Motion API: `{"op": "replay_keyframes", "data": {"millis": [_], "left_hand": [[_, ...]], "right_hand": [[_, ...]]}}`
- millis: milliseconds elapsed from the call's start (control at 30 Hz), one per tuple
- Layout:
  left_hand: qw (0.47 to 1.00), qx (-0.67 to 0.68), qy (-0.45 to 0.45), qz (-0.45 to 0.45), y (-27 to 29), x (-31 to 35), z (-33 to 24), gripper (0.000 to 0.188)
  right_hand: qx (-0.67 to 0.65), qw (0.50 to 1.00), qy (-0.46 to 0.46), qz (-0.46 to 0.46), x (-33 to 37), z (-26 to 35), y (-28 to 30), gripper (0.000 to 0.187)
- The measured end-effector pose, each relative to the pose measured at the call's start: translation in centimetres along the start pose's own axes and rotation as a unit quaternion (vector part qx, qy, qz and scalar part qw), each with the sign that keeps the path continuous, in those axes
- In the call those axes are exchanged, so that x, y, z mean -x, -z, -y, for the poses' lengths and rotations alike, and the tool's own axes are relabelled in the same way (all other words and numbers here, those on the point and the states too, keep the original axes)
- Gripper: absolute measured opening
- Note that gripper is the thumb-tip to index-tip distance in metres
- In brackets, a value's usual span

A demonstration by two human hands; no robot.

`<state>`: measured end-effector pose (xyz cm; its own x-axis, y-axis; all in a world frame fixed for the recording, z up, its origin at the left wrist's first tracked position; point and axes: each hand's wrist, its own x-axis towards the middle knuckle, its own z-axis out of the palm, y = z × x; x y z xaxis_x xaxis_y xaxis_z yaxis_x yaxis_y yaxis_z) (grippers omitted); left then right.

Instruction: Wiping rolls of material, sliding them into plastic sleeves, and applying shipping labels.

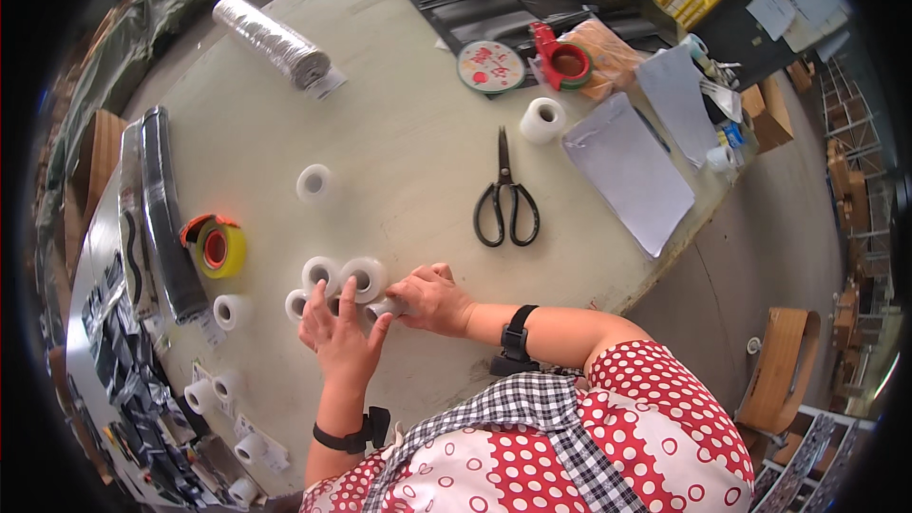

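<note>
White rolls [374, 271] huddle on the table [408, 152] under our spread left hand [344, 347]; our right hand [432, 300] pinches the rightmost one, and uneven sideways pressure could scatter the cluster.

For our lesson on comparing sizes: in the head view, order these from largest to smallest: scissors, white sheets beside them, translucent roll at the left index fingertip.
1. White sheets
2. Scissors
3. Translucent roll, partly covered by the left hand

Nearness to the camera may differ.
</note>
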<state>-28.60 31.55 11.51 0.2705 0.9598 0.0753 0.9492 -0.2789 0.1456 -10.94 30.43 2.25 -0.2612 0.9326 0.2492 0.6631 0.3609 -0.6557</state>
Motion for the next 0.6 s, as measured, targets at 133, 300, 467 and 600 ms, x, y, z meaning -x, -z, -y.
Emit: {"op": "replay_keyframes", "data": {"millis": [133,300,467,600], "left_hand": [[0.999,-0.012,0.038,0.005,-0.6,-0.4,-0.2,0.052],[0.999,0.014,0.032,0.021,0.1,-0.5,-1.4,0.051],[0.994,0.023,0.075,0.075,1.0,-0.6,-1.7,0.047],[0.985,-0.054,0.103,0.130,1.1,-1.9,-3.2,0.055]], "right_hand": [[-0.040,0.999,-0.003,-0.020,0.7,0.3,0.0,0.048],[0.077,0.996,-0.023,-0.029,0.5,1.2,0.1,0.051],[0.131,0.990,0.031,-0.039,2.2,-3.3,7.1,0.048],[0.268,0.957,-0.075,-0.076,3.0,-13.6,20.1,0.050]]}}
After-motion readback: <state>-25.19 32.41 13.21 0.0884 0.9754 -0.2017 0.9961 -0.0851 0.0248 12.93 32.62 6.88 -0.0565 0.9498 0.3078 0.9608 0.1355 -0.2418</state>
